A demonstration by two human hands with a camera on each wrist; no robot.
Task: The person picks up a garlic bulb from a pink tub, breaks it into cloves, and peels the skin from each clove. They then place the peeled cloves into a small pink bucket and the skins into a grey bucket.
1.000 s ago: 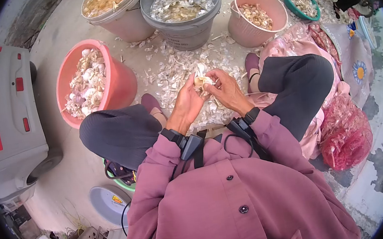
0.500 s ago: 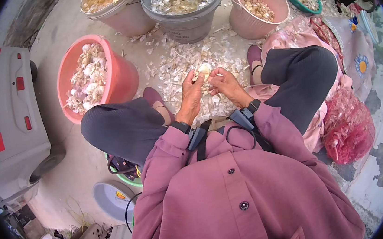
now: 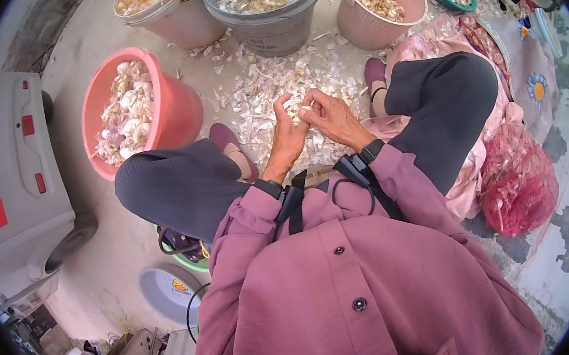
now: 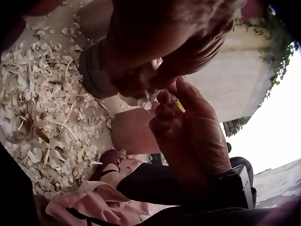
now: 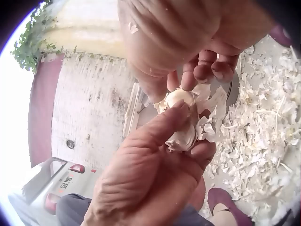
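Observation:
A partly peeled garlic bulb (image 5: 180,99), with loose papery skin (image 5: 216,101) flaring from it, is between both hands in the right wrist view. My left hand (image 5: 153,165) grips it from below, thumb across its pale side and fingers curled beneath. From above, my right hand (image 5: 181,37) pinches at its top with thumb and fingertips. In the head view, the left hand (image 3: 286,143) and right hand (image 3: 335,122) meet over scattered garlic skins (image 3: 262,96), the fingers hiding most of the bulb. Against the light, the left wrist view shows the right hand (image 4: 193,129) dark.
Whole garlic bulbs fill a coral bucket (image 3: 180,112) at the left. A white bucket (image 3: 195,24), a grey bucket (image 3: 269,33) with cloves in water and a pink bucket (image 3: 359,27) stand ahead. At the right lies a red mesh bag (image 3: 517,181); a parked vehicle (image 3: 15,157) is far left.
The hands parted slightly half a second ago, showing the pale bulb between them. Now the right fingers have come in over it, covering most of it from above.

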